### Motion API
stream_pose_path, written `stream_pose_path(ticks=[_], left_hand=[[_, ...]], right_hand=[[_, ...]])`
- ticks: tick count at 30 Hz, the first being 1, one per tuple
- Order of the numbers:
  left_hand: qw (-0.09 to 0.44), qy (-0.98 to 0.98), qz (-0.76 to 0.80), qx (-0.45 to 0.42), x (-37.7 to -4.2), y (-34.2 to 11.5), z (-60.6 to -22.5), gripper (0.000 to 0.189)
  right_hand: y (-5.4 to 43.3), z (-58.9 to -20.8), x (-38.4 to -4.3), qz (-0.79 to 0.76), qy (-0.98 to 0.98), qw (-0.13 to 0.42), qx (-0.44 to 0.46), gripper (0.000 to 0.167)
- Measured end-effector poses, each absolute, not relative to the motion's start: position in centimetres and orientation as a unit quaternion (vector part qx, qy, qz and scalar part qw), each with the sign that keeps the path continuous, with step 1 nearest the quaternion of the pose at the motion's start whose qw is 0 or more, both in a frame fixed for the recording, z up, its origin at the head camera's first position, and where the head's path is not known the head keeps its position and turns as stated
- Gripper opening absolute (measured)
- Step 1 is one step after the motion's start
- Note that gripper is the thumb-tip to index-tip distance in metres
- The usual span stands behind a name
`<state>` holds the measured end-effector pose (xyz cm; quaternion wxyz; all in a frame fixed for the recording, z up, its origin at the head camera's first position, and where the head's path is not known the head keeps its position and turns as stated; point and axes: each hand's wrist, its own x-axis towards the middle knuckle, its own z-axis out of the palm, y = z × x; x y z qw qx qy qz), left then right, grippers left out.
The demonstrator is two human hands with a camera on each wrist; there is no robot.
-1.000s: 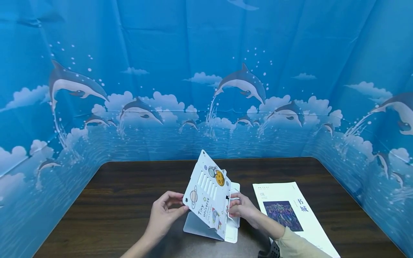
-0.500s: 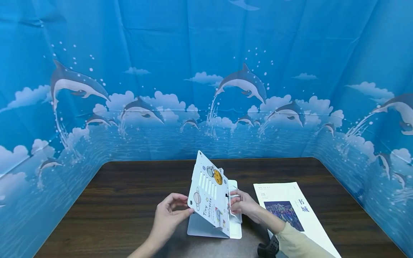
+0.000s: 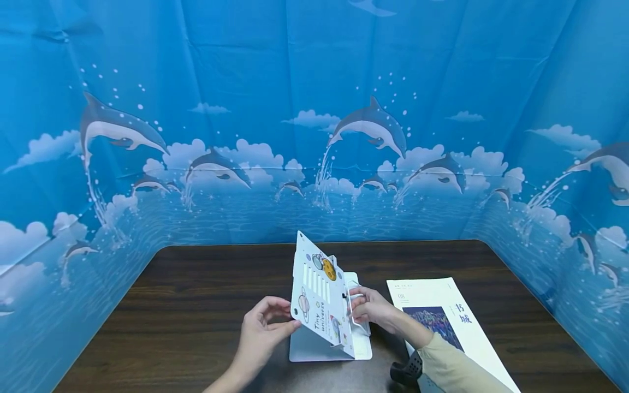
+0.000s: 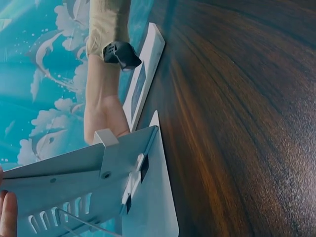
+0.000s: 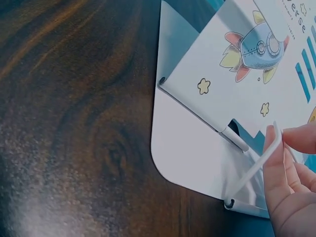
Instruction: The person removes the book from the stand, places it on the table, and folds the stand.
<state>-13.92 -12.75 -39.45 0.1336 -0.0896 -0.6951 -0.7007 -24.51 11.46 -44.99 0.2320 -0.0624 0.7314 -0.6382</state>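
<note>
A white metal book stand [image 3: 318, 305] printed "Tiny universe" stands on the dark wooden table, its panel raised at a slant over a flat base plate [image 5: 182, 143]. My left hand [image 3: 265, 333] pinches the panel's left edge near the lower corner; only its fingertips [image 4: 8, 215] show in the left wrist view. On the other side, my right hand [image 3: 375, 312] pinches a white bent wire bracket [image 5: 251, 173] between thumb and fingers. That wire rises from the base plate beside the panel's hinge. The panel's underside, with slots and a clip, shows in the left wrist view.
A white book [image 3: 472, 327] with a dark picture on its cover lies to the right, partly under my right forearm. A blue dolphin-print curtain [image 3: 314, 120] surrounds the table's back and sides. My right wrist wears a black band [image 3: 408, 370].
The stand has turned a little, and its base has shifted slightly right. My left hand has moved right with the panel's edge. The right hand keeps its pinch on the wire bracket.
</note>
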Motion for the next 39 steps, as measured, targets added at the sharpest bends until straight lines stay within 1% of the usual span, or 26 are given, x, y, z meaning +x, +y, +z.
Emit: stream_pose_path(ticks=[10, 15, 28, 32, 39], left_hand=[[0.138, -0.692, -0.701, -0.099, -13.6, -12.4, -39.0, 0.033], [0.132, -0.694, -0.701, -0.09, -13.8, -12.4, -39.0, 0.033], [0.137, -0.696, -0.697, -0.104, -14.0, -12.3, -39.0, 0.035], [0.127, -0.701, -0.692, -0.117, -14.3, -12.7, -39.2, 0.038], [0.07, -0.714, -0.683, -0.137, -15.2, -14.6, -40.0, 0.044]], right_hand=[[11.8, -45.1, -24.7, -0.648, 0.717, 0.248, -0.071, 0.054], [11.8, -45.1, -24.8, -0.645, 0.719, 0.249, -0.066, 0.054], [12.1, -45.0, -25.1, -0.634, 0.729, 0.25, -0.065, 0.056], [12.4, -44.7, -25.1, -0.624, 0.743, 0.231, -0.075, 0.053], [12.3, -43.5, -24.7, -0.591, 0.788, 0.147, -0.092, 0.05]])
